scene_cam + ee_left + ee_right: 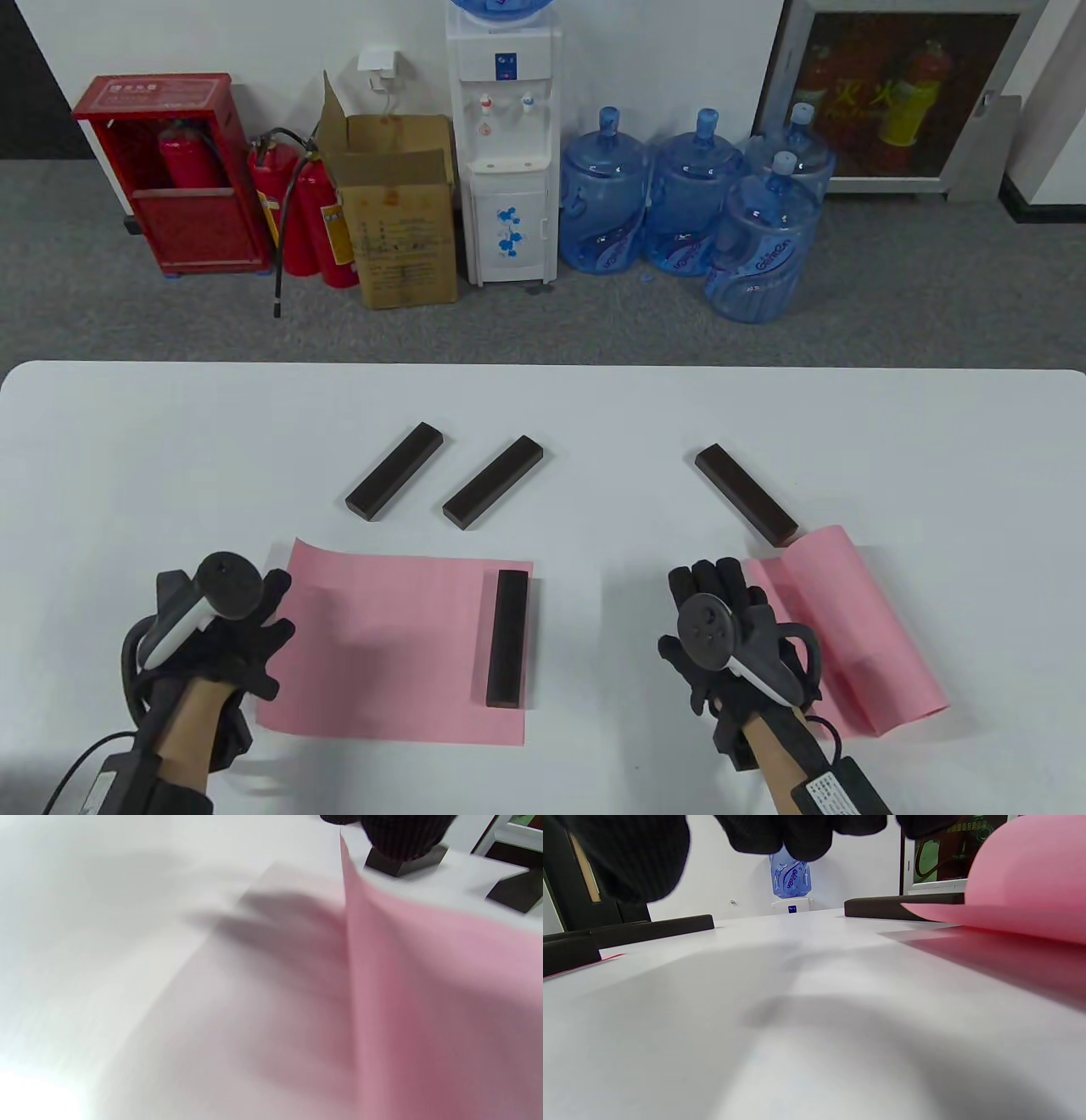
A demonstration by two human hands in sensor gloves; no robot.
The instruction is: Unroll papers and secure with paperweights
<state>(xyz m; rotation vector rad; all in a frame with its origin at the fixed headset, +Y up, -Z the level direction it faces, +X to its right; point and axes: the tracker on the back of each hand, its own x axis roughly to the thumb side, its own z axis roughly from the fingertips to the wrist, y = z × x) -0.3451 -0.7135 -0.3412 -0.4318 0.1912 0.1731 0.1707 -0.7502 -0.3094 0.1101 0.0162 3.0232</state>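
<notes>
A pink paper point(390, 649) lies spread on the white table point(594, 407), with a dark paperweight bar point(507, 638) on its right edge. My left hand point(273, 632) is at its left edge, fingers spread and holding nothing. In the blurred left wrist view that edge point(352, 942) curls up off the table. A second pink paper point(840, 628) lies partly curled at the right. My right hand point(721, 579) is open at its left edge. In the right wrist view my fingers point(797, 836) hang above the table, left of the curled paper point(1022, 887).
Three loose dark paperweight bars lie farther back: two at the centre left point(394, 471) point(492, 482) and one point(747, 507) next to the curled paper's far end. Beyond the table stand a water dispenser point(505, 144), water jugs and fire extinguishers.
</notes>
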